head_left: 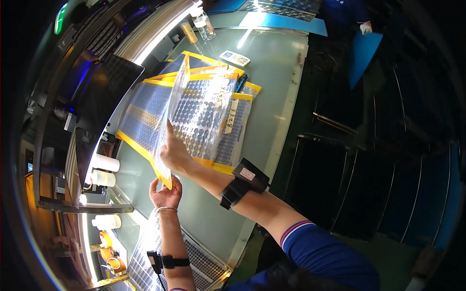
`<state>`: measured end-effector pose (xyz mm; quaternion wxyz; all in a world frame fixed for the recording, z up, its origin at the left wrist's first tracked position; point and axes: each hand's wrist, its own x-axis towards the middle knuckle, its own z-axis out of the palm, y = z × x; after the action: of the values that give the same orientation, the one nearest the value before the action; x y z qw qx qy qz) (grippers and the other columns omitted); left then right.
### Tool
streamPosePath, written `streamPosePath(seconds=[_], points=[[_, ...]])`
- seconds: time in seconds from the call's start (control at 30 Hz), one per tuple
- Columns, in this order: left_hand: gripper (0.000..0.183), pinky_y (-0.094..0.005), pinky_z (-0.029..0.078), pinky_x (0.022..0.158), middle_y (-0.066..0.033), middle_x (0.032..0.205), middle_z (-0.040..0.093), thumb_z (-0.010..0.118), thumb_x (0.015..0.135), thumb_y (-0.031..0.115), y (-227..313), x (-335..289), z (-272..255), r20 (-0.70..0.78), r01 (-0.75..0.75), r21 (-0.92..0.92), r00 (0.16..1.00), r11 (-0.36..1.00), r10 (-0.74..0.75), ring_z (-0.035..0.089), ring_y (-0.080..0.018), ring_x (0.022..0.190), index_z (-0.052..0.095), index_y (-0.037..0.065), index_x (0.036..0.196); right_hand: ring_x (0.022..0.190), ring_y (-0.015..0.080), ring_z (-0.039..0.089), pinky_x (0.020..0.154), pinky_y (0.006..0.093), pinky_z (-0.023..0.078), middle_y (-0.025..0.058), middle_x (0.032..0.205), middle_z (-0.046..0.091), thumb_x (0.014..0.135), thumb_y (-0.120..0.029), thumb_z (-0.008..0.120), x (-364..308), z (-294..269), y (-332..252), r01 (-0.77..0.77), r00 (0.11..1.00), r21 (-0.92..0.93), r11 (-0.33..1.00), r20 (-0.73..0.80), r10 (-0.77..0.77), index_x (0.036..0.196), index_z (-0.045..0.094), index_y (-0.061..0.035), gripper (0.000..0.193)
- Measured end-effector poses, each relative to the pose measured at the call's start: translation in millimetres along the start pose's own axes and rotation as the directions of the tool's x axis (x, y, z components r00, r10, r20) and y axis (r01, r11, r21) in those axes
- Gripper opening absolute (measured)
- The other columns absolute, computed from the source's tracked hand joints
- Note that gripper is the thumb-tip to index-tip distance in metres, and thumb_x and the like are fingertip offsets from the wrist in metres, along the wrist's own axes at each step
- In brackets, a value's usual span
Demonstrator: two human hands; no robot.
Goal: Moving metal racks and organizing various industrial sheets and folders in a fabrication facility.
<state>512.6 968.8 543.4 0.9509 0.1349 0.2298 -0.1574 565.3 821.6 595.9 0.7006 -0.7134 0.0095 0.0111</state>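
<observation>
Left hand [166, 196], lower left of centre, turned palm-up, gripped a glossy, yellow-edged plastic sheet [171, 106], right hand [175, 154] above pointed along it, hold unclear

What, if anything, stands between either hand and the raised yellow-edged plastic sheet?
Nothing visible does. The left hand is right at the near yellow corner of the raised plastic sheet, and the right hand is up against its right face. How firmly either holds it isn't clear.
</observation>
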Motion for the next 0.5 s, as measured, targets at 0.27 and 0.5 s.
streamPosePath(seconds=[0.27, 0.5], points=[[0.02, -0.0337, 0.051, 0.081, -0.0167, 0.101, 0.056, 0.043, 0.086, 0.001, 47.5, 51.9, -22.7, 0.131, 0.089, -0.251, 0.99, 0.964, -0.057, 0.057, -0.0259, 0.091, 0.048, -0.008, 0.103, 0.122, 0.0284, 0.028, 0.102, 0.0319, 0.021, 0.0243, 0.127, 0.034, 0.078, -0.018, 0.051, -11.7, 0.3, 56.8, 0.036, 0.988, 0.021, 0.999, -0.15, -0.032, 0.13, 0.02, 0.0045, 0.064], [0.021, -0.0351, 0.05, 0.084, -0.0187, 0.104, 0.055, 0.044, 0.086, 0.002, 16.6, 62.6, -16.6, -0.007, -0.007, 0.066, 1.0, 0.998, 0.007, 0.056, -0.0278, 0.094, 0.048, -0.009, 0.104, 0.107, 0.0257, 0.041, 0.09, 0.0361, 0.035, 0.016, 0.114, 0.047, 0.076, -0.023, 0.058, -11.5, -10.8, 121.7, -0.327, 0.722, 0.318, 0.89, -0.523, 0.452, 0.122, 0.037, -0.0015, 0.054]])
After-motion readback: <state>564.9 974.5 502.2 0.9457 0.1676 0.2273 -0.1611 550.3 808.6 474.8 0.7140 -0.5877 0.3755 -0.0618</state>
